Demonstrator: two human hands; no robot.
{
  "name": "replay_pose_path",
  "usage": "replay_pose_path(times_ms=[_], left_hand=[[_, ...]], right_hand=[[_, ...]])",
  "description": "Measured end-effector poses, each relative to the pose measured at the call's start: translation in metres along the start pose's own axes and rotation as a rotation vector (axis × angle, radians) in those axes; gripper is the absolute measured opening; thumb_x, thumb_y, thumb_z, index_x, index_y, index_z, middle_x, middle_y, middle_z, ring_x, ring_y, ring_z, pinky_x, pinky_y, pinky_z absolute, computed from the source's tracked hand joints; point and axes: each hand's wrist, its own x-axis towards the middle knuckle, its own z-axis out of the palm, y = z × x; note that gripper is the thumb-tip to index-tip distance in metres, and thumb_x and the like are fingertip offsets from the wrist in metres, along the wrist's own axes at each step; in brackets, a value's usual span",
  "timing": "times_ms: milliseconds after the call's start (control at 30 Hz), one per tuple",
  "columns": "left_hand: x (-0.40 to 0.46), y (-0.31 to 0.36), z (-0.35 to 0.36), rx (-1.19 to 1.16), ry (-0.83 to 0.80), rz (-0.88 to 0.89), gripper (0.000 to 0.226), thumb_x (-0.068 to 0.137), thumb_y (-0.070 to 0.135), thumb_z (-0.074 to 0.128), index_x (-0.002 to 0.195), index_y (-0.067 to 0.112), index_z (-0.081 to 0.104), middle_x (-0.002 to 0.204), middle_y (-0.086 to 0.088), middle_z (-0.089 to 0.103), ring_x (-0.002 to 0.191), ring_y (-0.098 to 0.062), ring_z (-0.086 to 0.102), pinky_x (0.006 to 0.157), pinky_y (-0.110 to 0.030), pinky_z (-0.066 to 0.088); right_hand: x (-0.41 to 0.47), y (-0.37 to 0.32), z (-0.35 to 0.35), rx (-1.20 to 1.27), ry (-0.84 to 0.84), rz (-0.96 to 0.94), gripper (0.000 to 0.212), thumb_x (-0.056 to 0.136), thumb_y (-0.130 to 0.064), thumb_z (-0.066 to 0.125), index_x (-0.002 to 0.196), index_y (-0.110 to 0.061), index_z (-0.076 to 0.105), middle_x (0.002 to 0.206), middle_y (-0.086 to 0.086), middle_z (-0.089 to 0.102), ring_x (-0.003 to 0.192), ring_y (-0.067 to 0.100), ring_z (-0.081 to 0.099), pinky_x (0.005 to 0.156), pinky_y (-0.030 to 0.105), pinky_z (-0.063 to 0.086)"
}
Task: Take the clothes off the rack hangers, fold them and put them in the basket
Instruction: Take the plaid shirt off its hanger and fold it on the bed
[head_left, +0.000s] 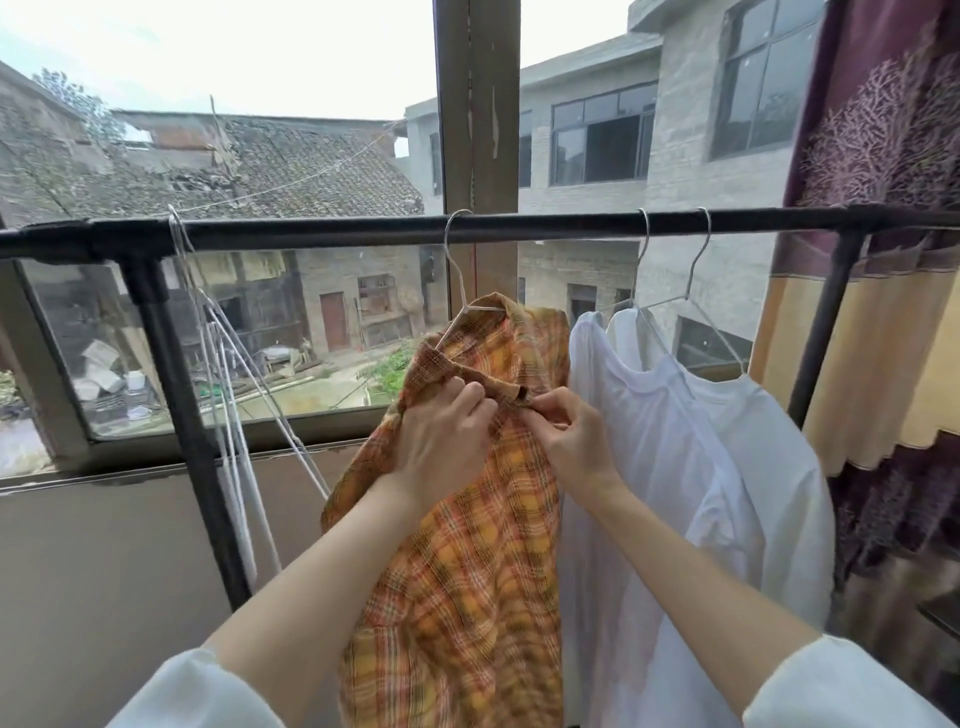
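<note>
An orange plaid shirt (467, 561) hangs from a white wire hanger (457, 291) on the black rack bar (322, 228). My left hand (441, 436) pinches the shirt's front just under the collar. My right hand (571, 441) pinches the placket beside it, fingertips nearly touching the left ones. To the right hang two white garments (675, 467) on wire hangers (670, 306). No basket is in view.
Several empty white hangers (228, 415) dangle at the rack's left, by its upright post (176, 395). Behind the rack is a window (260, 332) with a wooden mullion (478, 130). A purple and yellow curtain (883, 260) hangs at the right.
</note>
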Motion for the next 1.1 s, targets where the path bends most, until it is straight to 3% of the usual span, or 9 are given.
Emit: replay_pose_path(times_ms=[100,200,300,367,567,767,900,1000,1100], left_hand=[[0.017,0.016,-0.005,-0.509,-0.126,-0.387,0.009,0.086,0.008,0.062,0.09,0.004,0.069,0.087,-0.005,0.067,0.074,-0.014,0.06,0.064,-0.013,0.048],[0.027,0.016,-0.009,-0.641,-0.136,-0.554,0.015,0.087,0.021,0.065,0.094,0.009,0.068,0.085,0.0,0.068,0.074,-0.009,0.061,0.068,-0.009,0.047],[0.031,0.014,-0.012,-0.636,-0.209,-0.593,0.025,0.083,0.034,0.068,0.091,0.011,0.066,0.08,0.006,0.062,0.071,-0.005,0.057,0.06,-0.008,0.045],[0.034,0.015,-0.011,-0.597,-0.249,-0.638,0.027,0.081,0.038,0.07,0.086,0.013,0.061,0.074,0.009,0.056,0.065,-0.002,0.051,0.055,-0.011,0.04],[0.035,0.013,-0.008,-0.437,-0.291,-0.609,0.016,0.088,0.02,0.06,0.084,0.005,0.066,0.078,-0.005,0.066,0.067,-0.016,0.059,0.06,-0.024,0.049],[0.029,0.008,-0.009,-0.482,-0.314,-0.627,0.024,0.091,0.022,0.057,0.083,0.003,0.069,0.078,-0.01,0.069,0.067,-0.022,0.063,0.057,-0.024,0.048],[0.033,0.01,-0.01,-0.492,-0.338,-0.666,0.027,0.086,0.034,0.064,0.086,0.007,0.067,0.079,-0.003,0.066,0.071,-0.016,0.062,0.058,-0.019,0.048],[0.033,0.011,-0.011,-0.472,-0.378,-0.668,0.026,0.085,0.032,0.065,0.081,0.006,0.068,0.073,-0.004,0.067,0.065,-0.017,0.062,0.051,-0.016,0.045],[0.033,0.013,-0.012,-0.464,-0.396,-0.659,0.023,0.087,0.024,0.062,0.074,0.005,0.066,0.067,-0.005,0.063,0.056,-0.017,0.057,0.05,-0.02,0.045]], right_hand=[[-0.001,0.002,-0.004,0.002,-0.028,-0.015,0.015,0.086,-0.001,0.062,0.08,-0.015,0.062,0.074,-0.002,0.061,0.061,0.001,0.054,0.058,0.01,0.045],[-0.001,0.005,-0.006,0.001,-0.041,0.011,0.012,0.088,-0.002,0.06,0.094,-0.011,0.065,0.084,-0.004,0.063,0.069,-0.005,0.06,0.065,0.008,0.047],[0.001,0.009,-0.004,-0.023,-0.071,0.025,0.011,0.087,-0.003,0.062,0.096,-0.008,0.067,0.084,-0.004,0.065,0.075,0.003,0.061,0.069,0.011,0.05],[0.0,0.009,0.0,0.039,-0.09,0.07,0.01,0.086,-0.003,0.063,0.091,-0.01,0.069,0.078,-0.003,0.066,0.069,0.003,0.06,0.066,0.012,0.05],[-0.004,0.015,0.004,0.136,-0.171,0.235,0.004,0.086,-0.015,0.065,0.085,-0.014,0.069,0.067,-0.01,0.066,0.06,-0.003,0.061,0.059,0.012,0.047],[-0.005,0.016,0.006,0.145,-0.164,0.289,0.005,0.086,-0.018,0.066,0.083,-0.018,0.069,0.086,0.005,0.07,0.083,0.019,0.066,0.08,0.032,0.055],[-0.008,0.014,0.008,0.144,-0.167,0.289,0.006,0.087,-0.02,0.065,0.083,-0.019,0.069,0.082,0.001,0.07,0.076,0.012,0.065,0.071,0.024,0.053],[-0.011,0.015,0.008,0.148,-0.169,0.302,0.008,0.086,-0.022,0.065,0.083,-0.016,0.07,0.088,0.013,0.07,0.081,0.022,0.064,0.08,0.041,0.054],[-0.012,0.016,0.01,0.127,-0.167,0.301,0.016,0.085,-0.027,0.067,0.085,-0.011,0.071,0.092,0.021,0.069,0.078,0.024,0.06,0.082,0.046,0.053]])
